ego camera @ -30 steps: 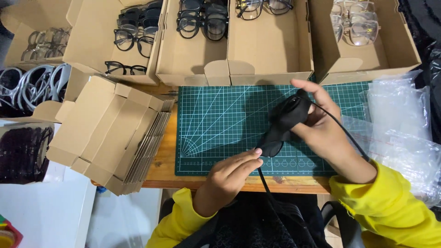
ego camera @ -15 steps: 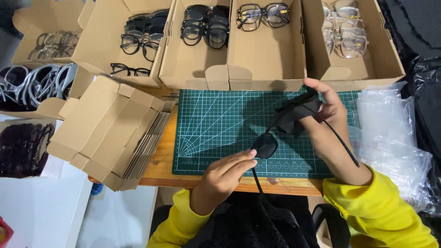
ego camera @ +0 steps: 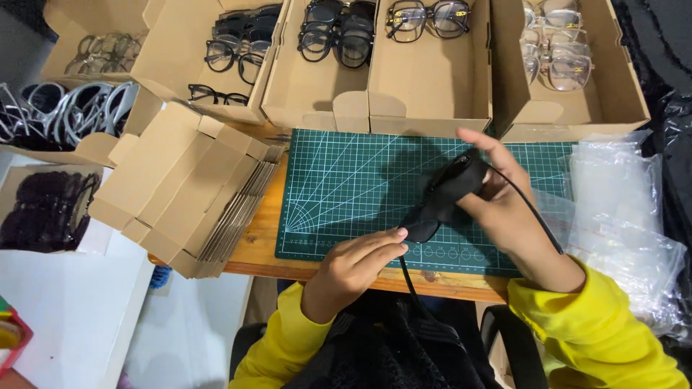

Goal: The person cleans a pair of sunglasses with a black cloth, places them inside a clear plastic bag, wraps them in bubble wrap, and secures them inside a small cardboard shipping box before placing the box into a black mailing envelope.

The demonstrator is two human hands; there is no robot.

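right hand: black glossy sunglasses | left hand: lens edge

Blk glasses, green gridded mat, yellow sleeves.

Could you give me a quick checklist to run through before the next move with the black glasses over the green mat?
1. Right hand holds the black glasses: ok, fingers wrap the upper end.
2. Left hand supports the lower end: ok, fingertips touch the lower lens.
3. Glasses are over the green cutting mat: ok.
4. Whether the temples are folded or open: cannot tell, the right hand covers them.
5. The thin black cord runs free of the glasses: cannot tell, it passes behind the right hand.
6. Stack of flat cardboard boxes sits apart from the hands: ok, it lies left of the mat.
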